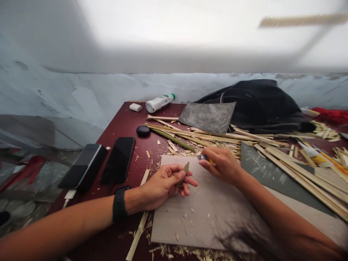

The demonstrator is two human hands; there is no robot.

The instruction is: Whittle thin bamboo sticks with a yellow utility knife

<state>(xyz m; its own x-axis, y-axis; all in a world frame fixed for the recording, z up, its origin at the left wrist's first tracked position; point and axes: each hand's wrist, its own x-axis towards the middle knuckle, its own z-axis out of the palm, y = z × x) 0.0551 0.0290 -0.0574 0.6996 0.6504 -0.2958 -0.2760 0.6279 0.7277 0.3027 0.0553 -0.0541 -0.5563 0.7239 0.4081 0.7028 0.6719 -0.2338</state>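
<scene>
My left hand (165, 183), with a dark watch at the wrist, pinches a small greenish, leaf-shaped piece of wood (186, 167) between thumb and fingers, its pointed tip up. To the right, my right hand (221, 163) is closed around a small knife (202, 157), whose short metal end points left toward the piece without touching it. Both hands are above a pale board (201, 214) scattered with thin shavings. Most of the knife's handle is hidden by my fingers.
A phone (118, 159), a black device (84, 165) and a round black case (143, 131) lie left on the red table (108, 128). Behind are a white bottle (159, 103), wood strips (206, 136), a grey sheet (208, 116) and black cloth (258, 105). Long strips (304, 174) lie right.
</scene>
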